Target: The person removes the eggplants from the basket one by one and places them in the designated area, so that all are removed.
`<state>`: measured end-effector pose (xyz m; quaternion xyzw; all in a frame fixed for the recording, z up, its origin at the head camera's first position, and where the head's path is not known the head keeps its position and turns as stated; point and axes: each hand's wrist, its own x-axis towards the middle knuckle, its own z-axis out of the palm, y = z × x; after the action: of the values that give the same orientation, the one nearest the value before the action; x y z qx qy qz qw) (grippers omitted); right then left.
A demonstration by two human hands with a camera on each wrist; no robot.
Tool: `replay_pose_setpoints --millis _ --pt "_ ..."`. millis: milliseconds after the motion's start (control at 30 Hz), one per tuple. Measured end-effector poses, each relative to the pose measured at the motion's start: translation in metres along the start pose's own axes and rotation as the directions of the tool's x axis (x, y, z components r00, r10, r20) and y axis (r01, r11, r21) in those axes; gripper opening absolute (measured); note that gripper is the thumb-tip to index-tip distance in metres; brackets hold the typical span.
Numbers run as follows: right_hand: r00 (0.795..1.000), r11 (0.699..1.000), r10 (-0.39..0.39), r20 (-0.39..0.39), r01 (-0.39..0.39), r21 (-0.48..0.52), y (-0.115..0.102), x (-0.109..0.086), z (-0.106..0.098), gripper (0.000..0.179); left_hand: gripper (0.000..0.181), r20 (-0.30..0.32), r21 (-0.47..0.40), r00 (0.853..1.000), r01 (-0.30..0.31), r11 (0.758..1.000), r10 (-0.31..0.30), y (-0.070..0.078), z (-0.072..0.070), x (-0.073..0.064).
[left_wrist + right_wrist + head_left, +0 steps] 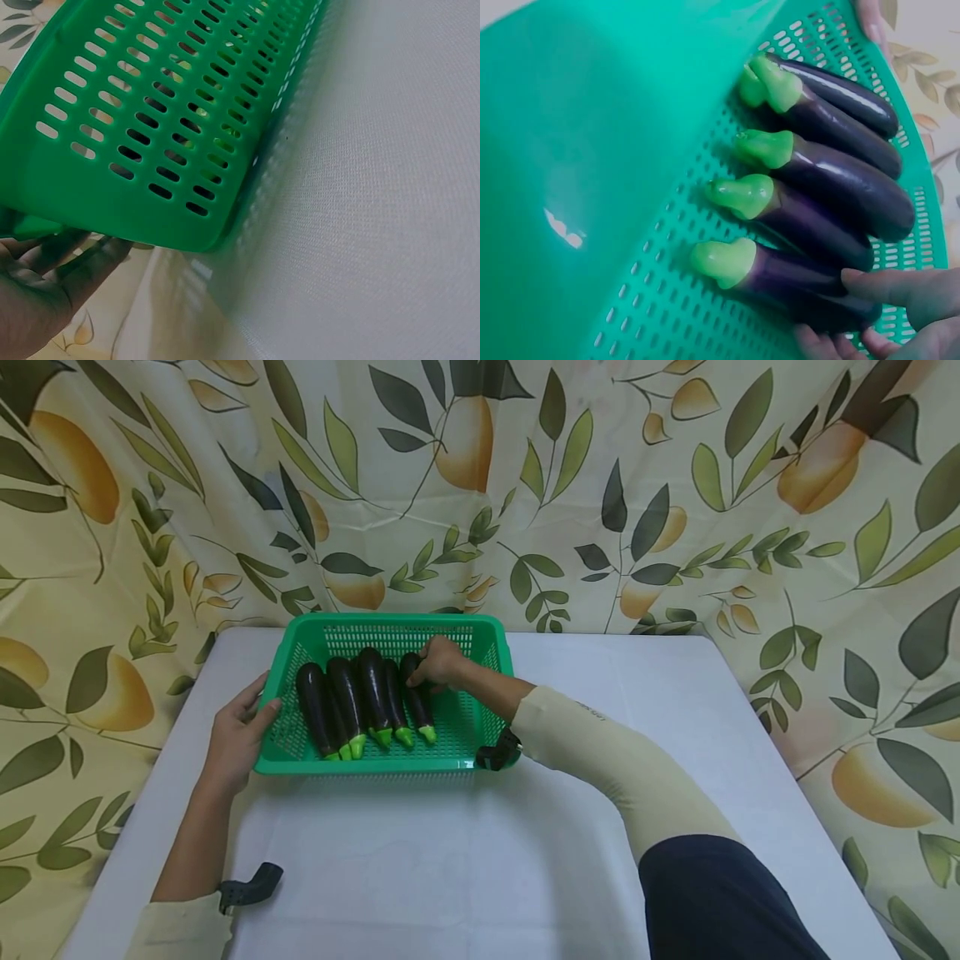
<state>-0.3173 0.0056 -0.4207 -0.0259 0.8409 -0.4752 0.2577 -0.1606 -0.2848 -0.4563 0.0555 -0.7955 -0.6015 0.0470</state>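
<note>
1. Seen from the head view, with 12 o'clock at the far edge, a green plastic basket stands at about 11 o'clock from the middle of the white-covered table; its walls are slotted.
2. What look like six dark purple eggplants lie side by side inside it, their green caps pointing roughly to 5 and 6 o'clock. They fill the stretch from the basket's 9 o'clock side to just past its centre.
3. The right hand, at the basket's 2 o'clock, is closed around the rightmost eggplant: the right wrist view shows the thumb above and fingertips below, near the end opposite the cap.
4. The left hand holds the basket's rim at 9 o'clock, thumb over the edge and fingers fairly straight beneath it, only partly closed.
5. A black wrist mount overlaps the basket's 4 o'clock corner; another black mount sits at the left wrist.
6. Cream sleeves cover both forearms, with navy cloth higher on the right arm.
7. Fruit-and-leaf patterned fabric hangs at 12 o'clock, beyond the table.
</note>
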Motion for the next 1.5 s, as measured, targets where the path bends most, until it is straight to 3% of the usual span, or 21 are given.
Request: replay_pose_setpoints --millis 433,600,833,1033,1500 --pt "0.997 0.995 0.022 0.075 -0.029 0.091 -0.006 -0.006 -0.018 0.069 0.062 -0.001 0.001 1.000 0.013 1.000 -0.013 0.002 0.001 -0.001" --pt "0.995 0.992 0.037 0.088 -0.047 0.113 -0.006 -0.008 -0.023 0.039 0.061 0.000 -0.004 1.000 0.018 1.000 -0.018 0.001 0.001 -0.001" --pt "0.994 0.992 0.046 0.103 -0.058 0.116 -0.008 -0.014 -0.029 0.037 0.061 0.005 -0.017 1.000 0.017 1.000 -0.017 0.002 0.001 -0.001" --pt "0.993 0.992 0.046 0.110 -0.058 0.110 -0.010 -0.018 -0.036 0.067 0.061 -0.003 -0.008 1.000 0.016 1.000 -0.016 0.003 0.002 -0.002" --pt "0.992 0.979 0.001 0.126 -0.026 0.201 -0.018 -0.041 -0.062 0.069 0.061 -0.008 0.020 1.000 0.016 1.000 -0.016 0.004 0.002 -0.001"
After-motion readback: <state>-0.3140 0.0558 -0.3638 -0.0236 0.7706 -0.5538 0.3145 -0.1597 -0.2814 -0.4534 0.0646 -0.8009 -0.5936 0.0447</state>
